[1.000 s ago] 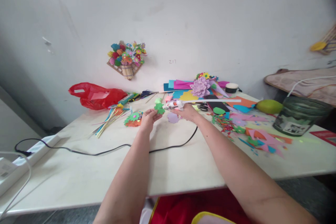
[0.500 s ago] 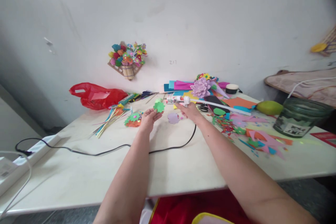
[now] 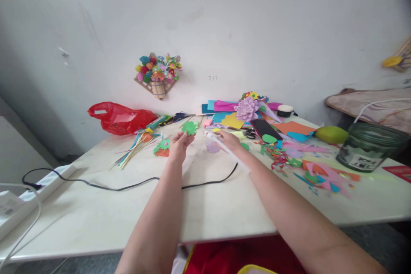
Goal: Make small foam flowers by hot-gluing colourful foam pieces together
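Observation:
In my left hand point(image 3: 180, 142), a green scalloped flower cutout point(image 3: 190, 127) is pinched upright between thumb and fingers. My right hand point(image 3: 226, 138) is closed around a glue gun, mostly hidden by the hand and blurred; a long white glue stick point(image 3: 233, 154) sticks out of it back over my wrist. A black cord point(image 3: 208, 182) runs up towards this hand. Below and between the hands, a pale purple flower cutout point(image 3: 212, 147) lies on the table. Left of my left hand rest finished-looking green and orange foam flowers point(image 3: 163, 148).
A red plastic bag point(image 3: 123, 120), thin sticks point(image 3: 130, 154) and a white power strip point(image 3: 53, 182) are on the left. Foam sheets point(image 3: 233, 120), scissors point(image 3: 250, 134), a black phone-like slab point(image 3: 266, 130), colourful scraps point(image 3: 324, 175) and a green glass jar point(image 3: 362, 150) lie on the right.
The glue gun has turned, so its white stick now points back towards me instead of to the right. My left hand has shifted slightly left and up with the green cutout.

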A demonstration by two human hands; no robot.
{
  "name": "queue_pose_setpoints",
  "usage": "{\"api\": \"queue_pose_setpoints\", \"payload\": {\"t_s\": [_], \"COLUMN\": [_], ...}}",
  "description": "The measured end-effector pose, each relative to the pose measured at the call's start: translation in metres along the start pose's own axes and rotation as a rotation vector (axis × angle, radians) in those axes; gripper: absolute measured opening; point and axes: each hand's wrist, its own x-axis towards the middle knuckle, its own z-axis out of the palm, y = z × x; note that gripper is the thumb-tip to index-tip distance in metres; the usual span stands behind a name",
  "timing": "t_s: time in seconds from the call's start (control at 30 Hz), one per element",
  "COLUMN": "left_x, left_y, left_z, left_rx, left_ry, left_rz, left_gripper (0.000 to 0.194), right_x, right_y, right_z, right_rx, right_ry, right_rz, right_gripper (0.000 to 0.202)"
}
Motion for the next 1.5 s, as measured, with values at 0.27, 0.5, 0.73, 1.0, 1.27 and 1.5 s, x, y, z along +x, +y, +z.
{"api": "queue_pose_setpoints", "payload": {"t_s": [0.27,0.5,0.73,1.0,1.27,1.5], "left_x": [0.000,-0.003,-0.002,-0.005,-0.008,-0.007], "left_y": [0.004,0.005,0.003,0.001,-0.001,-0.002], "left_z": [0.000,0.004,0.003,0.008,0.010,0.010], "left_rx": [-0.048,-0.009,0.009,0.032,0.064,0.070], "left_ry": [0.024,0.007,0.015,-0.032,-0.104,-0.136], "left_rz": [0.020,0.001,-0.001,-0.050,-0.097,-0.097], "left_gripper": [0.025,0.024,0.022,0.025,0.025,0.025], "right_x": [-0.006,-0.019,0.002,0.005,-0.001,0.002], "right_y": [-0.009,-0.027,-0.006,0.020,0.027,0.033], "right_z": [0.021,0.033,0.011,-0.011,0.006,0.018], "right_rx": [-0.176,-0.256,-0.068,-0.311,-0.427,-0.382], "right_ry": [-0.172,-0.235,-0.025,0.062,0.011,0.042], "right_rz": [-0.187,-0.250,-0.164,0.040,-0.115,-0.139], "right_gripper": [0.046,0.040,0.026,0.020,0.022,0.012]}}
